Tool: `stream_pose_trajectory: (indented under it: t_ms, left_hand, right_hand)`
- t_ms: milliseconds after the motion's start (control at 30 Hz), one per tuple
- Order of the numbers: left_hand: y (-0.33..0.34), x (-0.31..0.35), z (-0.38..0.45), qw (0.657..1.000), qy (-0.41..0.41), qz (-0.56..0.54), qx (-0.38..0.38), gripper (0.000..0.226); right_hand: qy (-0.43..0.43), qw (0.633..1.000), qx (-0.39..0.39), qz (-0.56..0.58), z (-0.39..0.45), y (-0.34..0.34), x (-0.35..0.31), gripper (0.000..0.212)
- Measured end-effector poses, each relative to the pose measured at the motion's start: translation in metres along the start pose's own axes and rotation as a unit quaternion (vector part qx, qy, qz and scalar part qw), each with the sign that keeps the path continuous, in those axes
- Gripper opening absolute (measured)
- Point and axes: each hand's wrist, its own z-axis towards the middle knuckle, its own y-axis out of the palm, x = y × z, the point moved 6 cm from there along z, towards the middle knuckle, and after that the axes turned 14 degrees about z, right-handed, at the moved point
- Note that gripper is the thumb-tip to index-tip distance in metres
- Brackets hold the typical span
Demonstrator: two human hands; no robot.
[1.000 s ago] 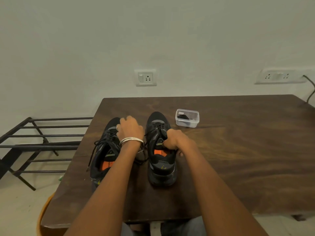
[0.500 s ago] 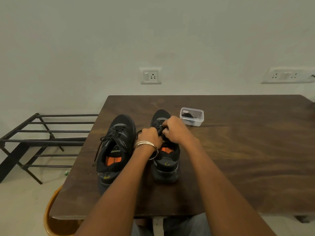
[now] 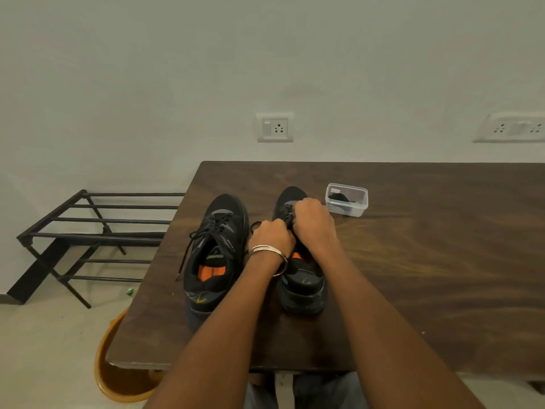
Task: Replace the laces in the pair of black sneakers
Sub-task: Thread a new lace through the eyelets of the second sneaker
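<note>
Both hands [image 3: 272,236] [image 3: 314,221] pinching cord lace [image 3: 289,217], matte black sneaker [image 3: 300,286]

Wood-grain table [image 3: 427,261]; clear, probably plastic, tub [image 3: 346,200].

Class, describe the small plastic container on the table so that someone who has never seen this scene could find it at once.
Start at the dark wooden table against the pale wall. Two black sneakers stand side by side near its left end; look just past the toe of the right sneaker, to its right. There sits the plastic container: the only clear, lidless, rounded box on the table, with something small and black inside.
</note>
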Motion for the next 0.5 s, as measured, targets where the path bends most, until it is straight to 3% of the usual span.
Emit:
stream_pose_trajectory:
  t_ms: [67, 133, 233, 300, 400, 500]
  left_hand:
    - [0.0, 0.0, -0.001, 1.0, -0.004, 0.003, 0.0, 0.032]
    - [0.0, 0.002, -0.001, 1.0, -0.003, 0.003, -0.002, 0.032]
    - [-0.001, 0.004, -0.003, 1.0, -0.007, 0.003, -0.004, 0.03]
    - [0.0, 0.005, -0.003, 1.0, -0.008, 0.004, -0.005, 0.03]
    - [0.0, 0.005, -0.002, 1.0, -0.008, -0.003, -0.017, 0.029]
    - [0.002, 0.004, -0.003, 0.999, -0.015, -0.013, -0.029, 0.03]
  right_hand:
    - [0.013, 0.999, 0.026, 0.043, 0.001, -0.002, 0.004, 0.016]
    - [0.083, 0.985, 0.075, 0.128, 0.002, -0.006, 0.02, 0.015]
    - [0.266, 0.895, 0.104, 0.342, -0.001, 0.0, 0.057, 0.018]
    - [0.32, 0.835, 0.079, 0.44, -0.004, 0.009, 0.07, 0.017]
    - [0.258, 0.86, 0.057, 0.437, 0.003, -0.001, 0.059, 0.012]
    - [0.142, 0.948, 0.014, 0.284, 0.012, -0.009, 0.041, 0.022]
